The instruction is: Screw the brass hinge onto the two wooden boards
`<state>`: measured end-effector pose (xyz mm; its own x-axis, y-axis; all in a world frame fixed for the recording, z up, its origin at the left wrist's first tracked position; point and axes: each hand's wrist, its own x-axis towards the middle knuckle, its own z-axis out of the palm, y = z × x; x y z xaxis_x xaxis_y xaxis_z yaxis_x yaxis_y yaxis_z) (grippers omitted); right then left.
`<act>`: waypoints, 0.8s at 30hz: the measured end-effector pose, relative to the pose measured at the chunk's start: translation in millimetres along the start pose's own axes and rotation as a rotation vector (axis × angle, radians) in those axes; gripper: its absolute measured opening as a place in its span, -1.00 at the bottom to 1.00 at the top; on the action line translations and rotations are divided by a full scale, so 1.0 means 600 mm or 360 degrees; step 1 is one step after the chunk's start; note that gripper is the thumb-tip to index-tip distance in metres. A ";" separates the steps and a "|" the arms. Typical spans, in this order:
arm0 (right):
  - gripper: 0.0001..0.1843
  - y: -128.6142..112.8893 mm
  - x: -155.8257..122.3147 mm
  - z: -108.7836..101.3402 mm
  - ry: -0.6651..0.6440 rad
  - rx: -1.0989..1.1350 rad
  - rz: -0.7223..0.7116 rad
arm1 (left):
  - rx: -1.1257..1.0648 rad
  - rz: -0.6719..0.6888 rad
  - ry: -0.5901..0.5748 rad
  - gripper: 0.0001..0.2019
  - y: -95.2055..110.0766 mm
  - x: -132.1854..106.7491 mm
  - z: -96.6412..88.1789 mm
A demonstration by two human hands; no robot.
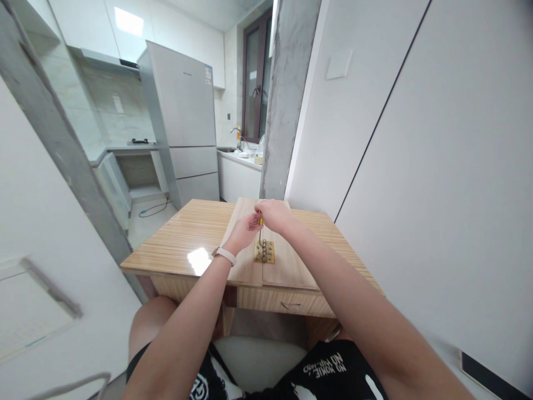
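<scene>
A screwdriver (261, 220) with a yellow handle stands nearly upright, its thin shaft pointing down at a brass hinge (270, 253). My right hand (275, 215) closes over the top of the handle. Lower down, the fingers of my left hand (245, 230) close around the handle's side. The hinge lies opened flat across the seam between two pale wooden boards (287, 273), with several screws in its leaves. The shaft's tip meets the hinge's left leaf, near the knuckle; exactly which screw it touches is too small to tell.
The boards lie on a striped wooden table (175, 244) with a drawer (270, 298) at its front. A white wall (416, 166) runs close along the right. Beyond the table are a grey fridge (183, 100), a sink counter (237, 172) and a cable (154, 210) on the floor.
</scene>
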<state>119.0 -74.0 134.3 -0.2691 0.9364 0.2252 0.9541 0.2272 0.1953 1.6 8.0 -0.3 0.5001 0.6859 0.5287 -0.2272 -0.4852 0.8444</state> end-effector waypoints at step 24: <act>-0.85 0.004 0.002 0.014 0.0042 0.0019 0.0068 | 0.0141 0.0005 0.0061 -0.76 0.002 0.000 0.001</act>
<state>122.0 -70.4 127.2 -0.2314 0.9380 0.2580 0.9662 0.1906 0.1739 1.8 7.0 0.8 0.4670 0.7036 0.5355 -0.1532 -0.5321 0.8327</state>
